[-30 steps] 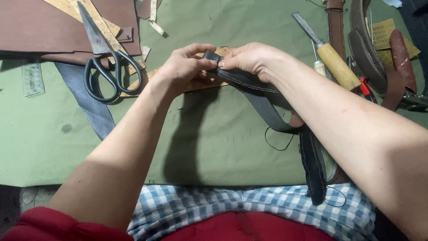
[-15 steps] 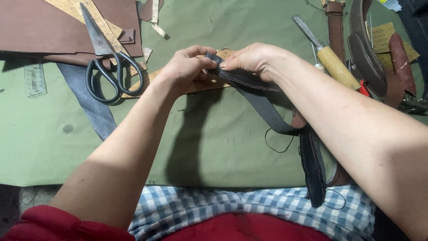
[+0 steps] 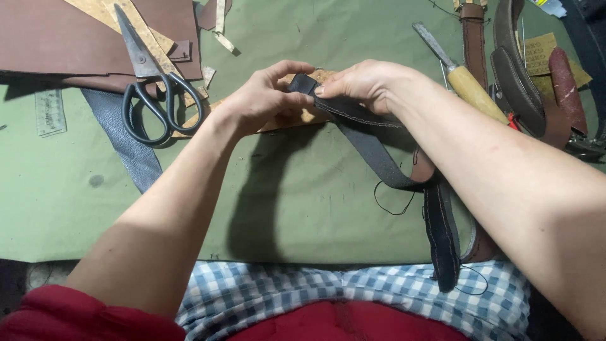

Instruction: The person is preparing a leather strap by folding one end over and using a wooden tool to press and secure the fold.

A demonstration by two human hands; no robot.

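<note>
Far left: clear ruler (image 3: 50, 112) flat on the green surface (image 3: 297, 208), brown leather sheets (image 3: 57, 38) above it, black-handled scissors (image 3: 148, 82) lying across the sheet edge, dark leather strip (image 3: 126, 145) running down-left under them. Centre: left hand (image 3: 262, 101) closed in a pinch on the folded end of the dark stitched strap (image 3: 372, 148), thumb + fingers on the tip. Right hand (image 3: 366, 85) closed on the same end from the other side, fingertips pressing the fold. Strap end sits over a cork-coloured scrap (image 3: 303, 117); rest trails down-right across the surface and hangs over the edge toward the checked cloth (image 3: 353, 297). Loose black thread (image 3: 391, 202) beside it. Looks light, flexible but springy, prob. wants to unfold, so grip near the fold, both sides, not mid-length. Right: wooden-handled tool (image 3: 470, 85), brown belt pieces (image 3: 514, 69), sanding scraps (image 3: 543, 57).
</note>
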